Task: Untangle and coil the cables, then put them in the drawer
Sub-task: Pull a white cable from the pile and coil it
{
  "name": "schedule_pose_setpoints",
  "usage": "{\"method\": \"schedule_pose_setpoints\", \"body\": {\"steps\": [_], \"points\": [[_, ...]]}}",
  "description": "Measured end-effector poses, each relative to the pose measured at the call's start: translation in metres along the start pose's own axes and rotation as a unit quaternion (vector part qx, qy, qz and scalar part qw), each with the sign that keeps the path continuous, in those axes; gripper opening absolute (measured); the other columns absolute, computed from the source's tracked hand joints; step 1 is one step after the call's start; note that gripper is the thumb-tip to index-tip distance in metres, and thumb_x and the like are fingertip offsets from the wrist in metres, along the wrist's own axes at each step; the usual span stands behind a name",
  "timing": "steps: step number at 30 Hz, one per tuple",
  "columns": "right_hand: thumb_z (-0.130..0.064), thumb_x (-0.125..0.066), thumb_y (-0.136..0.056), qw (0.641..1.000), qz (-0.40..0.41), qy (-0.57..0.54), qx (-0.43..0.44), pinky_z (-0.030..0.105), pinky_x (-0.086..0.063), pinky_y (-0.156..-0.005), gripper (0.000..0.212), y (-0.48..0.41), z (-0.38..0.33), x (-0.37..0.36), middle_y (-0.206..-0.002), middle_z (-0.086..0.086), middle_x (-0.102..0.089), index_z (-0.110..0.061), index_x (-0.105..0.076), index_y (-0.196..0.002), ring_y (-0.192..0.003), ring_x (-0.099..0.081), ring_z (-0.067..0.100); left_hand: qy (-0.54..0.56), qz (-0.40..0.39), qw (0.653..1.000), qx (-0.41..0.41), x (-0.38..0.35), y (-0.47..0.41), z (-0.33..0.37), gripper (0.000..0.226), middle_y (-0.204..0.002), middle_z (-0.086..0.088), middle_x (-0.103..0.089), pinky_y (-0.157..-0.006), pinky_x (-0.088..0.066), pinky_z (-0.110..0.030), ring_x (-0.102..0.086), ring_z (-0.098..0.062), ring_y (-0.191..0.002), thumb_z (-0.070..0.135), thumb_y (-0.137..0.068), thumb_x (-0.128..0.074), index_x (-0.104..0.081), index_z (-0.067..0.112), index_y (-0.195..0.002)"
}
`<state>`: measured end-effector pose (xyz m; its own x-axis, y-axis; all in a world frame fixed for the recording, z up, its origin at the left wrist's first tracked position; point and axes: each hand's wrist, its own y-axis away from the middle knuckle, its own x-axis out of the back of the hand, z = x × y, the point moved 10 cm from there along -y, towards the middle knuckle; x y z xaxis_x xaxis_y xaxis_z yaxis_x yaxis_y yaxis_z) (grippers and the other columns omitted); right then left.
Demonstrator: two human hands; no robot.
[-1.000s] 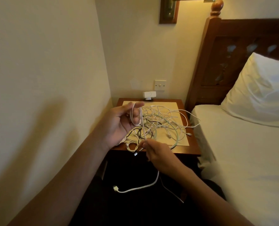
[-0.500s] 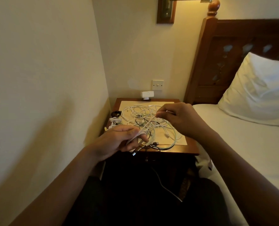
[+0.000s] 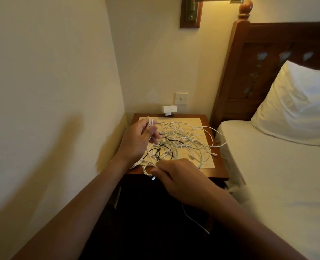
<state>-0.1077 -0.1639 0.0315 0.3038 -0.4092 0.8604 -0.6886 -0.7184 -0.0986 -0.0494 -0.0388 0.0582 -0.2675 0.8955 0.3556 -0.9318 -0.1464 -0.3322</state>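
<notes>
Left hand (image 3: 139,140) grips white cable loops (image 3: 150,122) above nightstand (image 3: 219,173); right hand (image 3: 179,178) pinches strand (image 3: 147,170) at front edge; tangle (image 3: 185,141) sprawls across top; best feed slack gently, even loops; yanking likely tightens knots.

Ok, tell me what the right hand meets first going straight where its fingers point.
The right hand points left-forward: probably the white cable loops at the nightstand front edge, then the left wrist; depth unclear.
</notes>
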Motion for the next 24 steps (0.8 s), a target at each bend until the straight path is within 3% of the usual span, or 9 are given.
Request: {"method": "schedule_pose_setpoints", "body": {"steps": [5,8,10,13,16,19,24], "points": [[-0.036,-0.052,-0.106,0.995,0.083,0.049,0.031,0.027,-0.050,-0.072,0.024,0.002,0.011,0.068,-0.089,-0.008,-0.068,-0.022,-0.071,-0.109,-0.079,-0.060,0.006,-0.090,-0.233,0.968,0.005,-0.029,0.023,-0.014,0.028,-0.072,-0.003,-0.067,-0.064,-0.049,-0.027,-0.061,-0.016,-0.062,0.028,-0.110,-0.044,-0.069,0.015,-0.106],[-0.029,-0.059,-0.103,0.984,0.165,0.053,0.049,0.028,-0.053,-0.076,0.018,0.001,0.035,0.097,-0.098,-0.007,-0.072,-0.021,-0.074,-0.109,-0.087,-0.064,0.008,0.049,-0.309,0.948,0.058,-0.036,0.045,-0.009,0.038,-0.066,-0.005,-0.053,-0.058,-0.040,-0.023,-0.046,-0.015,-0.058,0.033,-0.108,-0.043,-0.071,0.009,-0.102],[-0.025,-0.062,-0.102,0.975,0.216,0.040,0.035,0.035,-0.057,-0.077,0.017,0.004,0.058,0.108,-0.100,-0.007,-0.072,-0.019,-0.075,-0.110,-0.089,-0.065,0.010,0.175,-0.307,0.931,0.086,-0.034,0.053,-0.002,0.037,-0.064,-0.005,-0.042,-0.054,-0.035,-0.020,-0.037,-0.012,-0.055,0.036,-0.105,-0.050,-0.071,0.007,-0.095],[-0.025,-0.060,-0.103,0.972,0.230,0.042,0.021,0.042,-0.057,-0.079,0.018,0.007,0.075,0.097,-0.103,-0.007,-0.071,-0.019,-0.074,-0.112,-0.094,-0.062,0.011,0.303,-0.268,0.908,0.110,-0.030,0.052,0.004,0.025,-0.061,-0.002,-0.035,-0.051,-0.031,-0.021,-0.032,-0.011,-0.052,0.023,-0.104,-0.054,-0.065,0.007,-0.087],[-0.035,-0.052,-0.102,0.980,0.195,0.035,0.010,0.036,-0.049,-0.083,0.028,0.009,0.074,0.064,-0.109,-0.010,-0.063,-0.026,-0.075,-0.114,-0.102,-0.049,0.010,0.367,-0.177,0.902,0.146,-0.022,0.041,-0.008,0.024,-0.058,0.000,-0.040,-0.048,-0.034,-0.021,-0.035,-0.011,-0.048,0.022,-0.101,-0.049,-0.059,0.006,-0.086],[-0.032,-0.060,-0.101,0.991,0.129,0.030,-0.007,0.033,-0.042,-0.083,0.022,0.009,0.073,0.036,-0.107,-0.018,-0.053,-0.037,-0.075,-0.117,-0.104,-0.041,0.008,0.390,-0.118,0.896,0.179,-0.021,0.038,-0.026,0.027,-0.062,-0.003,-0.046,-0.051,-0.039,-0.022,-0.039,-0.012,-0.051,0.023,-0.101,-0.048,-0.061,0.007,-0.084],[-0.019,-0.070,-0.095,0.972,0.075,-0.219,-0.028,0.028,-0.052,-0.084,0.025,0.017,0.070,0.033,-0.102,-0.020,-0.070,-0.039,-0.079,-0.107,-0.103,-0.061,0.004,0.394,-0.041,0.878,0.267,-0.027,0.050,-0.060,0.032,-0.068,-0.004,-0.049,-0.056,-0.044,-0.024,-0.046,-0.011,-0.055,0.023,-0.108,-0.044,-0.061,0.006,-0.086]]}}
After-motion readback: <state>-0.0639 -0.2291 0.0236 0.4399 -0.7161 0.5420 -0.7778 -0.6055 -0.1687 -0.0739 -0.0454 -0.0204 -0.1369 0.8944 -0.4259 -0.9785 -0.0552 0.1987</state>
